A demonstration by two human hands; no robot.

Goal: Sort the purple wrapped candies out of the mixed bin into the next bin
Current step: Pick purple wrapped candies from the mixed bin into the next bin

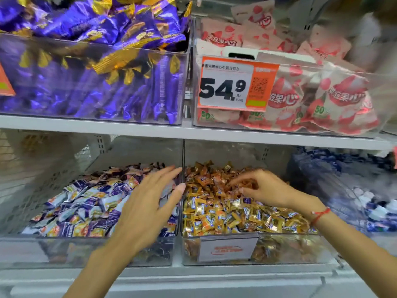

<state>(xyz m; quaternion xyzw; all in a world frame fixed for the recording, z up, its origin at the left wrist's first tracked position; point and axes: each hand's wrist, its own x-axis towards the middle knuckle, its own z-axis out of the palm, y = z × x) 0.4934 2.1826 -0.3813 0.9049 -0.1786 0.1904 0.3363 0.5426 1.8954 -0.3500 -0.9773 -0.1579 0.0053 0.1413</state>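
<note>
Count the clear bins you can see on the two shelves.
5: upper left bin, upper right bin, lower left bin, lower middle bin, blurred lower right bin. Others may lie outside the frame.

Top shelf has a clear bin of shiny purple packets with gold crimped ends (111, 29), next to pale pink bags printed with red strawberries and green "50%" marks (311, 100). The price tag is orange and white with fat black digits (232, 84). Below, purple-and-white wrapped candies with yellow bits (86, 207) sit beside golden-orange wrapped candies (225, 214). There's a thin red string bracelet (320, 215) on one wrist.
</note>
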